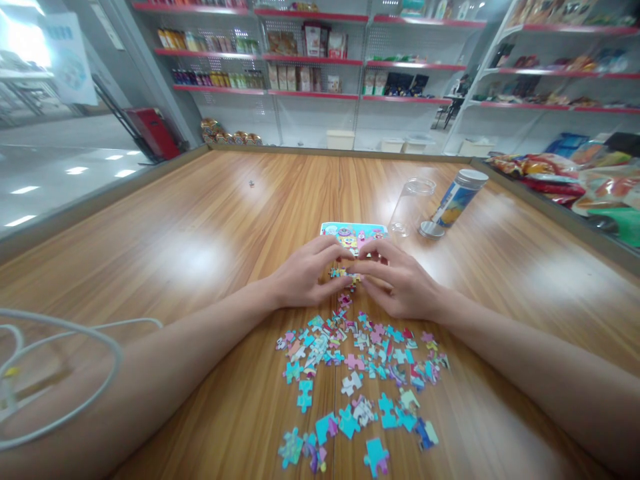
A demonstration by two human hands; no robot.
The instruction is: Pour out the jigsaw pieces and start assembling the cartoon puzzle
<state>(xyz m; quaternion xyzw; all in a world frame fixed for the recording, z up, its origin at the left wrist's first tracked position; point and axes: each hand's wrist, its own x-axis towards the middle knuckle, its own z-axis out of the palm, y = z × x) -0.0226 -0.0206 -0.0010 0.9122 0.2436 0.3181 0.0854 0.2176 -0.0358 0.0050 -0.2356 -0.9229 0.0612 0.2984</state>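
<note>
My left hand [306,273] and my right hand [397,280] meet over the wooden table [175,253], fingertips pinched together on a few small joined puzzle pieces [344,273]. Several loose, colourful puzzle pieces [357,373] lie scattered on the table just in front of my hands. Behind my fingers lies a colourful cartoon picture card [354,233], partly hidden by them.
A clear plastic tube [411,205] and a printed canister with a silver cap [457,197] lie at the back right, a round lid [431,230] beside them. Snack bags [565,177] pile at the right edge. A white cable [60,373] loops at left. Store shelves stand behind.
</note>
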